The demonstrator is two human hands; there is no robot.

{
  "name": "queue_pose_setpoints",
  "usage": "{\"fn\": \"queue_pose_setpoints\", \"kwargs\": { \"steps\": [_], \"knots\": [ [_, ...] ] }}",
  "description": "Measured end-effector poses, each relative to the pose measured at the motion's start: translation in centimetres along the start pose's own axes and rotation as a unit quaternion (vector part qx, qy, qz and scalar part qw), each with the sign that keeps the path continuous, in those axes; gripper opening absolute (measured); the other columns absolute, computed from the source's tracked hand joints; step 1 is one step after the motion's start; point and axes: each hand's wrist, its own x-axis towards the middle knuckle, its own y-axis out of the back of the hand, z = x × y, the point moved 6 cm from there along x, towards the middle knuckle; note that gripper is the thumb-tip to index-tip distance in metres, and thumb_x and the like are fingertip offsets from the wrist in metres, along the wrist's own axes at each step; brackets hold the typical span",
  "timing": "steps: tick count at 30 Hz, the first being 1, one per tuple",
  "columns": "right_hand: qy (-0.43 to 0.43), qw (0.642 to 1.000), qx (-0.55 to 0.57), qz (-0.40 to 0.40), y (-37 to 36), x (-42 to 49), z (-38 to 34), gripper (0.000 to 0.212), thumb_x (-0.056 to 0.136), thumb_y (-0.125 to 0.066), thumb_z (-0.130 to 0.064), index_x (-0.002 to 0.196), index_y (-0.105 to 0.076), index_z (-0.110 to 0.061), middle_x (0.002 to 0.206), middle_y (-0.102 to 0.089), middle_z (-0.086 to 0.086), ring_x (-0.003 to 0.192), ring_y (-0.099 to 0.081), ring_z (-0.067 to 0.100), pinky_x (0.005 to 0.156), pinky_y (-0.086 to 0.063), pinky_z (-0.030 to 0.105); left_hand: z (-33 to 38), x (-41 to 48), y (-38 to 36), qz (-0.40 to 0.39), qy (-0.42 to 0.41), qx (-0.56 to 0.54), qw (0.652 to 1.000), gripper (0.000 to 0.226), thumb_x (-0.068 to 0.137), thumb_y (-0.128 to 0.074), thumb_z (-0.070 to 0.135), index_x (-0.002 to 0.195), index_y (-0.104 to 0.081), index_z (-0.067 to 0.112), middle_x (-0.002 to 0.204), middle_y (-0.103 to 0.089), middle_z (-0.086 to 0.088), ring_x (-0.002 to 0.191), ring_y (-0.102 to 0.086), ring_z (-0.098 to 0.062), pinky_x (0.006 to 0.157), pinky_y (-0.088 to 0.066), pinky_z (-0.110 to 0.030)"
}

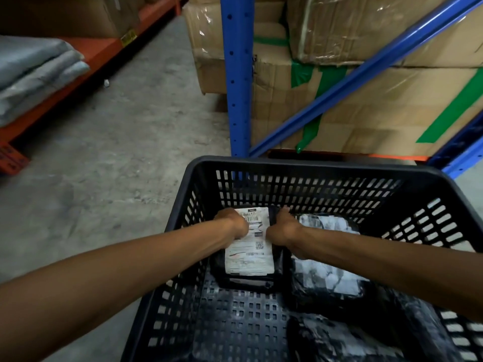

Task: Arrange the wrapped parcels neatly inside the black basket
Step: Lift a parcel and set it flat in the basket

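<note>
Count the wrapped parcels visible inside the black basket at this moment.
3. The labelled parcel lies at the far left of the black basket, held by both hands. A second parcel lies beside it on the right. A third parcel lies nearest the camera. Others may be hidden.

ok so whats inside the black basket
Inside the black basket: a labelled parcel gripped by left hand and right hand, plus other wrapped parcels. Anything under them is hidden.
</note>
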Motion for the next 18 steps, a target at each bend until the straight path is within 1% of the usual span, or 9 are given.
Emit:
{"fn": "queue_pose_setpoints", "kwargs": {
  "steps": [2,5,7,9,11,13,14,16,18],
  "knots": [
    [0.008,0.999,0.033,-0.029,1.4,-1.6,-0.1,0.049,0.084,-0.059,0.008,0.133,-0.053,0.005,0.125,-0.068,0.025,0.106,-0.068,0.031,0.083,-0.061,0.039,-0.6,0.5,-0.1,-0.016,-0.007,0.01,1.0,0.037,0.088,-0.059,0.001,0.125,-0.063,0.004,0.122,-0.068,-0.013,0.108,-0.068,-0.026,0.085,-0.058,-0.031],
    [0.068,0.997,0.021,-0.026,5.6,-5.2,-0.3,0.036,0.09,-0.056,0.008,0.125,-0.065,0.005,0.125,-0.07,0.022,0.106,-0.069,0.027,0.085,-0.06,0.031,-1.0,0.1,0.1,0.012,-0.04,0.108,0.993,0.062,0.084,-0.063,0.016,0.144,-0.046,0.009,0.142,-0.054,-0.014,0.127,-0.055,-0.029,0.104,-0.05,-0.039],
    [0.15,0.982,-0.118,0.016,8.8,-7.9,0.2,0.05,0.094,-0.061,-0.005,0.143,-0.054,-0.006,0.132,-0.069,0.009,0.115,-0.068,0.019,0.094,-0.058,0.032,-0.1,-2.4,-0.4,0.066,-0.13,0.233,0.962,0.086,0.087,-0.061,0.025,0.158,-0.015,0.011,0.161,-0.024,-0.016,0.146,-0.029,-0.033,0.118,-0.033,-0.04],
    [0.224,0.908,-0.35,0.058,10.5,-10.4,1.5,0.07,0.092,-0.066,-0.026,0.155,-0.038,-0.012,0.142,-0.062,0.007,0.123,-0.063,0.018,0.097,-0.053,0.028,1.9,-6.2,-2.3,0.08,-0.305,0.273,0.909,0.094,0.09,-0.058,0.029,0.16,0.002,0.012,0.168,-0.001,-0.01,0.154,-0.005,-0.028,0.125,-0.016,-0.038],
    [0.215,0.844,-0.491,0.013,10.6,-11.1,5.0,0.1,0.088,-0.065,-0.048,0.162,-0.009,-0.01,0.166,-0.026,0.014,0.146,-0.038,0.024,0.11,-0.041,0.029,3.0,-9.1,-5.3,0.038,-0.421,0.316,0.85,0.1,0.089,-0.058,0.031,0.158,0.012,0.011,0.167,0.015,-0.007,0.155,0.012,-0.023,0.126,-0.002,-0.036],
    [0.185,0.792,-0.58,-0.047,9.9,-11.4,8.4,0.123,0.083,-0.063,-0.061,0.157,0.018,-0.006,0.165,0.024,0.018,0.156,0.008,0.029,0.126,-0.014,0.034,3.1,-9.5,-8.9,0.012,-0.436,0.401,0.805,0.11,0.086,-0.061,0.037,0.156,0.019,0.006,0.163,0.026,-0.01,0.152,0.023,-0.026,0.124,0.009,-0.037],
    [0.177,0.77,-0.611,-0.055,9.3,-11.3,9.7,0.128,0.082,-0.062,-0.064,0.154,0.025,-0.002,0.157,0.036,0.021,0.151,0.024,0.032,0.127,-0.003,0.037,3.1,-9.2,-10.5,0.013,-0.428,0.447,0.785,0.113,0.086,-0.061,0.04,0.153,0.022,0.002,0.16,0.031,-0.015,0.149,0.028,-0.03,0.123,0.013,-0.039],
    [0.186,0.741,-0.645,-0.014,8.3,-10.5,10.8,0.124,0.087,-0.055,-0.063,0.148,0.028,0.007,0.149,0.042,0.029,0.143,0.034,0.038,0.126,0.005,0.045,2.9,-8.8,-12.7,0.044,-0.407,0.515,0.753,0.108,0.092,-0.055,0.039,0.149,0.026,-0.005,0.155,0.035,-0.026,0.142,0.036,-0.039,0.12,0.016,-0.045],
    [0.191,0.721,-0.665,0.043,7.5,-9.5,11.3,0.102,0.1,-0.039,-0.05,0.145,0.027,0.013,0.149,0.036,0.04,0.142,0.032,0.049,0.125,-0.002,0.054,2.9,-8.4,-13.8,0.069,-0.403,0.53,0.743,0.099,0.097,-0.048,0.031,0.146,0.026,-0.011,0.154,0.033,-0.033,0.136,0.039,-0.045,0.119,0.015,-0.049]
  ]
}}
